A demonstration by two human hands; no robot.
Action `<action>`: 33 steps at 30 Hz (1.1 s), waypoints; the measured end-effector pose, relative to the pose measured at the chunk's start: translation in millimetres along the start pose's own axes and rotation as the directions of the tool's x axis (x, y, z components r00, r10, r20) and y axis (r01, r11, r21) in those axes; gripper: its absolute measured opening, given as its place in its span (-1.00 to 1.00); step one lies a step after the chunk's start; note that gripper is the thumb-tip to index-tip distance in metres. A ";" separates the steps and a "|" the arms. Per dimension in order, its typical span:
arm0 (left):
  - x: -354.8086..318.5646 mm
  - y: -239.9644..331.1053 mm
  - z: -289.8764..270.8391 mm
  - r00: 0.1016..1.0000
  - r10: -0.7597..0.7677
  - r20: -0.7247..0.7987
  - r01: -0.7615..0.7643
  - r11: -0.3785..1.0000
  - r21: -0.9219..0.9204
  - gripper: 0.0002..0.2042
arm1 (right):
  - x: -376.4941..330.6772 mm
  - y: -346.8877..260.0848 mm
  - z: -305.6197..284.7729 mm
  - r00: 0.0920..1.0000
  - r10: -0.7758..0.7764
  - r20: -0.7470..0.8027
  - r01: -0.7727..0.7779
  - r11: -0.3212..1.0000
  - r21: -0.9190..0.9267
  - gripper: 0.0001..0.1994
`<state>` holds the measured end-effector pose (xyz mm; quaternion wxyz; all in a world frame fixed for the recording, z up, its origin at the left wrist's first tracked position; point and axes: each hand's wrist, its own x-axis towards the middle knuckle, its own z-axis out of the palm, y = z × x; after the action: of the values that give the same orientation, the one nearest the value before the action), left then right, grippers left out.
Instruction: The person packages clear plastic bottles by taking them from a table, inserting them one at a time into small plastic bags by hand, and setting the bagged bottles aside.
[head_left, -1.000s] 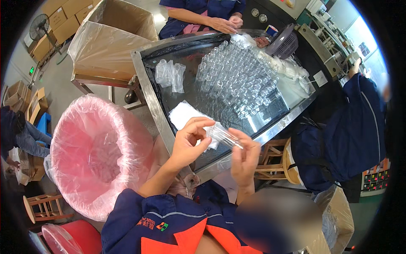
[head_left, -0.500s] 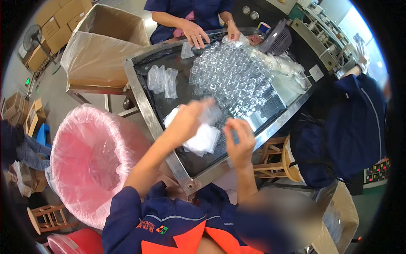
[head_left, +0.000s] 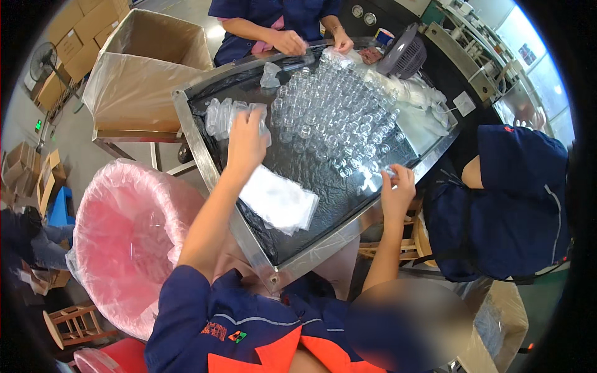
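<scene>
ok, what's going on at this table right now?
A person works at a steel-rimmed tray table covered in small clear bottles. Their left hand reaches to a pile of bagged bottles at the far left edge; their right hand touches bottles at the near right rim. Flat clear bags lie between. A co-worker's hands work at the far end.

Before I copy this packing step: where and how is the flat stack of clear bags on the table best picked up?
Probably by the near corner of the stack of clear bags, which points toward the table's steel rim. It lies flat between left hand and right hand, so pinch that corner from the near side, thumb on top.
</scene>
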<state>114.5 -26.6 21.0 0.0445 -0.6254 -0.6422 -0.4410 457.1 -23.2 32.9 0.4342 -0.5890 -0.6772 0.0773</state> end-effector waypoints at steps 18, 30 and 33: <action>-104.5 73.1 -62.1 0.828 -0.294 0.478 0.475 0.821 -0.317 -0.73 | -56.4 -93.3 -50.1 0.977 -0.212 0.023 0.050 0.332 0.942 -0.70; -121.1 80.6 -62.9 0.830 -0.395 0.394 0.557 0.533 -0.637 -0.93 | -84.7 -97.5 -25.0 0.901 -0.130 0.414 -0.429 -0.414 0.803 -0.61; -119.5 91.9 -63.3 0.854 -0.404 0.329 0.497 0.443 -0.746 -0.89 | -85.3 -107.2 -21.6 0.862 -0.126 0.492 -0.495 -0.420 0.760 -0.69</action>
<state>186.2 -173.0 33.7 -0.3977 -0.4025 -0.5117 -0.6465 387.4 -137.3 69.8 0.5614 -0.0493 -0.2521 0.7867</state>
